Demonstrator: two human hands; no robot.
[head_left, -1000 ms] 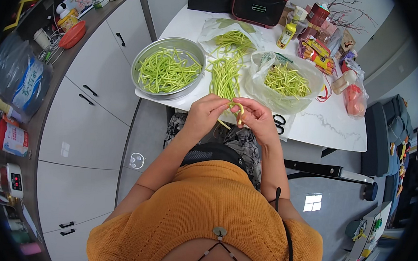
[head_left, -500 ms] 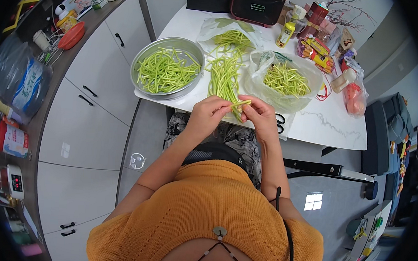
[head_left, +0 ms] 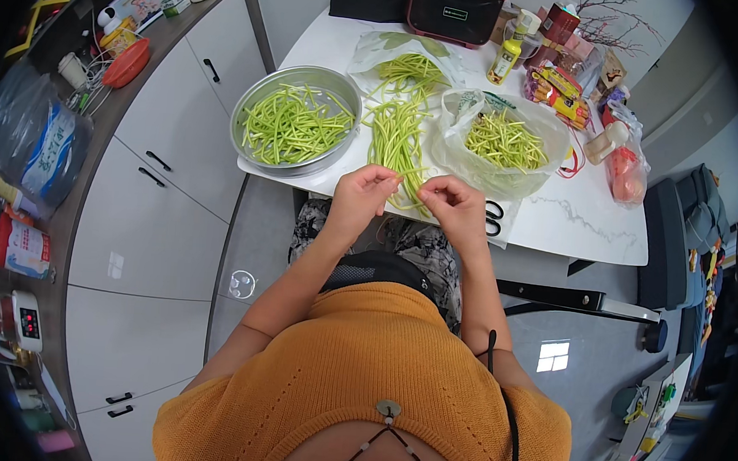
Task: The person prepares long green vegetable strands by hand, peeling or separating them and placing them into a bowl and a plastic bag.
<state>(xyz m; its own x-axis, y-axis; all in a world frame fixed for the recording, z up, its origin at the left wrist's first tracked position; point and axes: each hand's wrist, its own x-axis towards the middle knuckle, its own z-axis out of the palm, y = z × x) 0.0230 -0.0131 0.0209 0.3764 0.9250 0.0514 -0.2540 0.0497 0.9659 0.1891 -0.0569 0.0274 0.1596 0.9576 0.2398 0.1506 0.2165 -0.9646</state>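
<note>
My left hand (head_left: 361,198) is closed in a pinch on a light green stalk that looks like a garlic scape, above the table's near edge. Beside it, my right hand (head_left: 456,209) is also pinched, on a short end of scape; the fingertips partly hide it. Just beyond both hands lies a bundle of long garlic scapes (head_left: 396,141). To the left, a round metal pan (head_left: 351,139) holds many cut pieces (head_left: 295,129). On the right, an open plastic bag (head_left: 450,155) contains short, yellower pieces (head_left: 507,142).
Another plastic bag (head_left: 364,61) with scapes lies behind the bundle. Black-handled scissors (head_left: 494,219) rest by my right hand. Farther back are a yellow bottle (head_left: 504,61), food packets (head_left: 560,98) and a black case (head_left: 456,14). White cabinets (head_left: 149,225) stand at left.
My hands have drawn slightly apart, the left one moving left. The stalk piece that stretched between the fingertips is now separated, with a gap between the hands.
</note>
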